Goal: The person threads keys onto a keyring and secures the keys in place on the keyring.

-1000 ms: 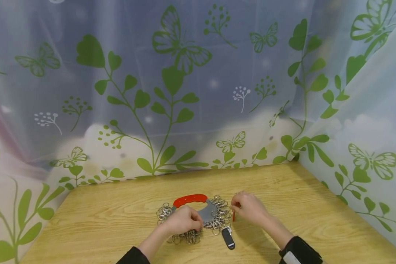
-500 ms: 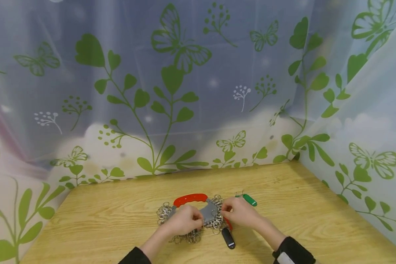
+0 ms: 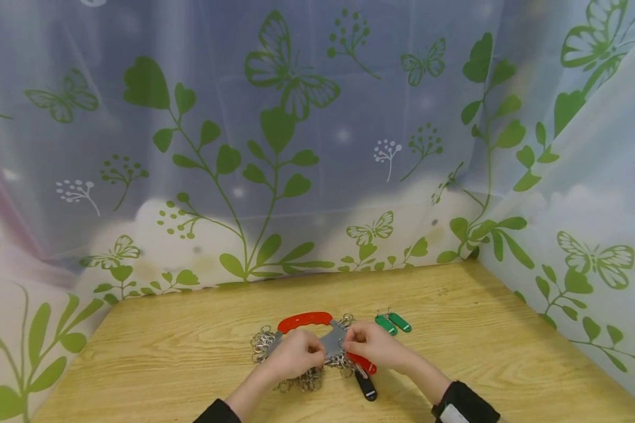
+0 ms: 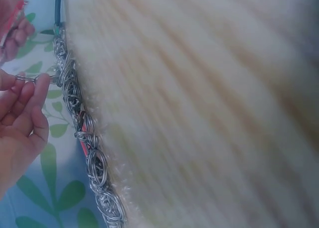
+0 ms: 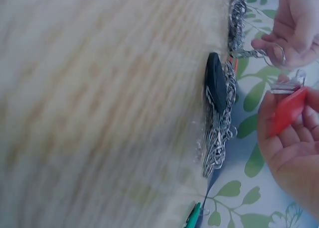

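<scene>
My left hand (image 3: 296, 356) is over the front of a grey metal plate (image 3: 333, 342) with a red handle (image 3: 305, 319) and rows of metal rings (image 3: 303, 382). Its thumb and finger pinch a metal ring (image 5: 280, 57), which links to the others in the right wrist view. Right of it, my right hand (image 3: 378, 343) holds a red key tag (image 5: 288, 113) with its small metal ring (image 5: 300, 77) pointing towards the left hand. Below the right hand a black key tag (image 3: 367, 388) lies against the rings, its top partly covered.
Two green key tags (image 3: 400, 322) lie side by side behind the right hand on the wood-grain table (image 3: 190, 341). A patterned curtain (image 3: 317, 176) hangs along the table's back edge and right side.
My right hand has moved left, towards the left hand, carrying the red key tag, now seen more broadly. The green key tags have come out from behind it. The left hand stays put.
</scene>
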Demonstrator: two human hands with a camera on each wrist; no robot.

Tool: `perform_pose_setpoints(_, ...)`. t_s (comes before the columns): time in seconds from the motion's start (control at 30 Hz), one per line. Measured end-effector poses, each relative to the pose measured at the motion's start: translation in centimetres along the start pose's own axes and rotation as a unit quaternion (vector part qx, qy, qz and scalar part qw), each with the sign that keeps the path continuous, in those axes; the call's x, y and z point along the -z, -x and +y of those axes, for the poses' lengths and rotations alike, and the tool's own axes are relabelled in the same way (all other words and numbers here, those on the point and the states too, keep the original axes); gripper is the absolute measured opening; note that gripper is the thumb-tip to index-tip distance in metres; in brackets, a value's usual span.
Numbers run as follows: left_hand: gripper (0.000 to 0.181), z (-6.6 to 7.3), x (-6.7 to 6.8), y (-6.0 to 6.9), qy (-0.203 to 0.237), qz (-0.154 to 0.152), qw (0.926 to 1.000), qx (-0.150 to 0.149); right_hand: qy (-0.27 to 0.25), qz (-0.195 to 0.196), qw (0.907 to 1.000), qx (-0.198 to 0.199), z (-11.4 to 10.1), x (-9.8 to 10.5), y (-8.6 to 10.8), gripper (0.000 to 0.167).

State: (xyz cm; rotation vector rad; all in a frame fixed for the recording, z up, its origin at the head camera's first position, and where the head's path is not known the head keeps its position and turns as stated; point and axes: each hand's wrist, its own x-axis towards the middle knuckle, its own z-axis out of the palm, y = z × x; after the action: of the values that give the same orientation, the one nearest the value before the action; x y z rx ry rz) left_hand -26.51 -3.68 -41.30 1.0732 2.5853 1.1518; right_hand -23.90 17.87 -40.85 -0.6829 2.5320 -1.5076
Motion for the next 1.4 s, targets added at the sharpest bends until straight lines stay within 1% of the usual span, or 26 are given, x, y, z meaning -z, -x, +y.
perform_pose_setpoints(0.1, 0.017, 0.1, 0.1, 0.0, 0.002, 0.005, 1.0, 0.001, 0.017, -0.001, 0.9998, 0.002, 0.0, -0.5, -0.3, 0.008)
perform_pose_setpoints(0.17, 0.016, 0.2, 0.1, 0.0, 0.006, 0.005, 1.0, 0.001, 0.027, 0.005, 0.9996, 0.006, 0.0, -0.8, -0.5, 0.006)
perform_pose_setpoints(0.3, 0.015, 0.1, 0.0, -0.1, 0.017, 0.0, 0.9998, 0.005, 0.064, 0.02, 0.9977, 0.01, -0.3, -1.5, -0.8, 0.005)
perform_pose_setpoints(0.43, 0.015, 0.0, -0.1, -0.2, 0.012, -0.001, 0.9999, 0.003, 0.095, 0.029, 0.9949, 0.019, -0.5, -2.0, -0.9, 0.005)
perform_pose_setpoints(0.53, 0.014, -0.1, -0.3, -0.2, 0.005, 0.003, 1.0, -0.002, 0.098, 0.029, 0.9945, 0.024, -0.8, -2.2, -0.9, 0.006)
perform_pose_setpoints(0.7, 0.014, 0.0, -0.3, -0.1, 0.0, 0.005, 1.0, -0.005, 0.091, 0.029, 0.9953, 0.019, -1.2, -2.2, -0.9, 0.007)
perform_pose_setpoints(0.93, 0.013, 0.1, -0.3, -0.3, -0.008, 0.005, 0.9999, -0.012, 0.106, 0.053, 0.9927, 0.021, -0.9, -2.5, -1.1, 0.004)
perform_pose_setpoints(1.07, 0.013, 0.0, -0.3, -0.4, -0.012, 0.008, 0.9997, -0.018, 0.115, 0.066, 0.991, 0.022, -1.1, -2.6, -1.1, 0.004)
perform_pose_setpoints(1.3, 0.012, 0.0, -0.5, -0.4, -0.005, 0.007, 0.9998, -0.015, 0.106, 0.068, 0.9918, 0.023, -1.3, -2.6, -0.9, 0.004)
perform_pose_setpoints(1.4, 0.012, 0.0, -0.6, -0.4, -0.007, 0.009, 0.9998, -0.018, 0.091, 0.064, 0.9936, 0.02, -1.3, -2.7, -0.8, 0.005)
